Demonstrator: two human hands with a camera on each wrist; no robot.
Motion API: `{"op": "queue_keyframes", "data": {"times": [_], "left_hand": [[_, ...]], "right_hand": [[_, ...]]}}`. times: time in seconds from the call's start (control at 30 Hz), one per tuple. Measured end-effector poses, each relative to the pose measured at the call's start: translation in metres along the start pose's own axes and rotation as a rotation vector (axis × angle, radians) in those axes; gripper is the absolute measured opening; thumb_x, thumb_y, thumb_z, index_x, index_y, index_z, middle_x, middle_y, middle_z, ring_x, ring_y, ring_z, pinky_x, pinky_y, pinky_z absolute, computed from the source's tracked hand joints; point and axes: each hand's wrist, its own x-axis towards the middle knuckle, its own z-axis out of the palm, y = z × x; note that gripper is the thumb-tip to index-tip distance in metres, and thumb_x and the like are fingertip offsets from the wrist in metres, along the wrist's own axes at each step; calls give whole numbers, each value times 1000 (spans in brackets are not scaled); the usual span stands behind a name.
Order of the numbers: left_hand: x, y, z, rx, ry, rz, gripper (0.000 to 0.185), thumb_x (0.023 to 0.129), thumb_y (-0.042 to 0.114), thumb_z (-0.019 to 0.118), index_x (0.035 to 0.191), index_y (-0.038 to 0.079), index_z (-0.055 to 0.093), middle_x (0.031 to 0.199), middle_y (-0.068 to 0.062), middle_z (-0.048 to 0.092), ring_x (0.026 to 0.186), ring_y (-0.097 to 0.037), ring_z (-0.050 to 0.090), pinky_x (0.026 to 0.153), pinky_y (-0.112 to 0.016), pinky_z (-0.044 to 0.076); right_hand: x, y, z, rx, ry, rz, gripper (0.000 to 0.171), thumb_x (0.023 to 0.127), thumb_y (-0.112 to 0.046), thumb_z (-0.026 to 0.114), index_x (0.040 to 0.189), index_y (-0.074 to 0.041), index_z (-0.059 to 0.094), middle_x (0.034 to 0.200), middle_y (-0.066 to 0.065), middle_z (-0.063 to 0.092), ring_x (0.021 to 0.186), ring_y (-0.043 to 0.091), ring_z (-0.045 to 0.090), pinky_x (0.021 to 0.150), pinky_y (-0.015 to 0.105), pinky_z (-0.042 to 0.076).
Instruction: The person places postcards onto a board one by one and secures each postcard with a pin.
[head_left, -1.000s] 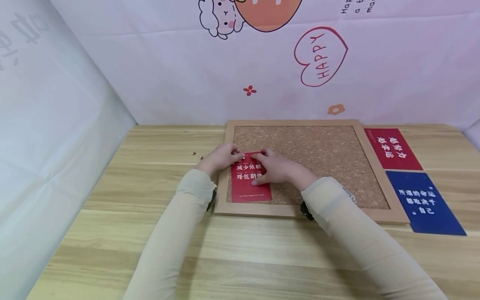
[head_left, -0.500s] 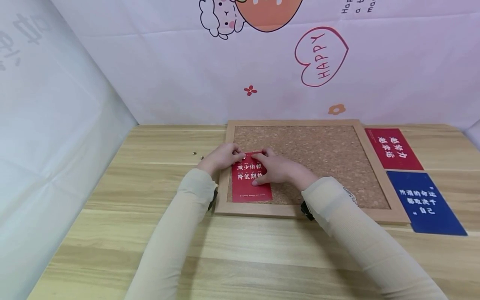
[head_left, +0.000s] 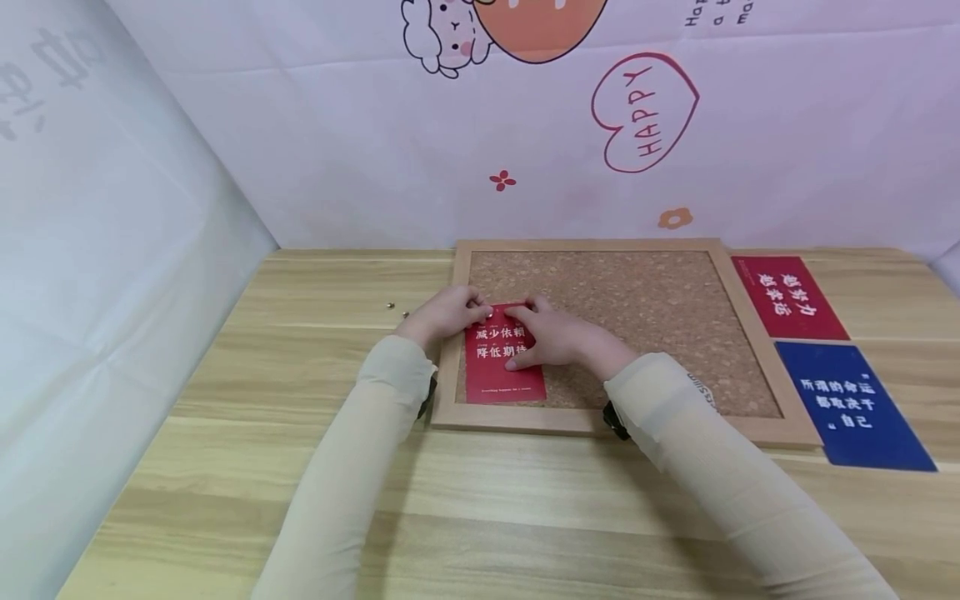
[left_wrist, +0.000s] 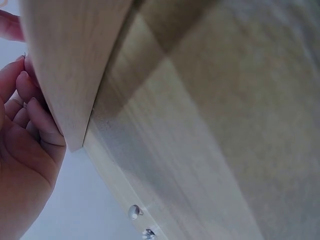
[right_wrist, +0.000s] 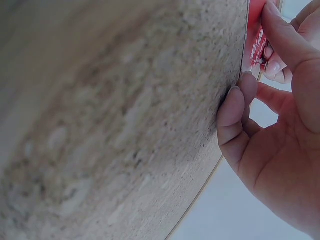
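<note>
A red card [head_left: 506,386] with white Chinese characters lies on the left part of the wood-framed corkboard [head_left: 615,308]. At its top left corner my left hand [head_left: 446,314] pinches a small thumbtack between thumb and forefinger; the pin's tip [left_wrist: 24,54] shows in the left wrist view. My right hand [head_left: 558,333] rests over the card's right side, thumb [right_wrist: 282,37] pressing on the red face. Its other fingertips [right_wrist: 232,102] touch the cork beside the card and its top edge.
Two loose thumbtacks [head_left: 390,305] lie on the wooden table [head_left: 300,358] left of the board. Beyond the board's right frame lie another red card [head_left: 791,296] and a blue card [head_left: 855,406]. A white printed cloth [head_left: 360,167] hangs behind the table.
Both hands keep their places on the red card and the thumbtack. The whole head view has shifted very slightly.
</note>
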Motion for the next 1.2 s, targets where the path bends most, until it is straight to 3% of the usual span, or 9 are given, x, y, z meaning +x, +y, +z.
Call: {"op": "queue_keyframes", "data": {"times": [0.47,0.9,1.2], "left_hand": [[0,4,-2,17,-22,-6,25,100,21,50,110,2,62,94,-7,59,87,-15,52,86,-29,45],[-1,6,-3,56,-22,5,25,100,20,48,107,1,62,90,-5,56,83,-14,49,84,-29,44],[-3,6,-2,42,-27,-1,26,101,21,47,112,1,59,99,-9,59,90,-16,53,91,-31,45]], "right_hand": [[1,1,0,-23,2,3,85,85,-42,69,152,-14,24,154,21,17,128,43,45,105,57,37],[2,0,0,-27,-1,12,85,86,-42,68,152,-14,23,155,21,15,129,45,44,106,57,36],[1,-2,0,-19,-1,13,85,86,-41,69,152,-13,24,155,22,14,129,46,43,107,58,35]]}}
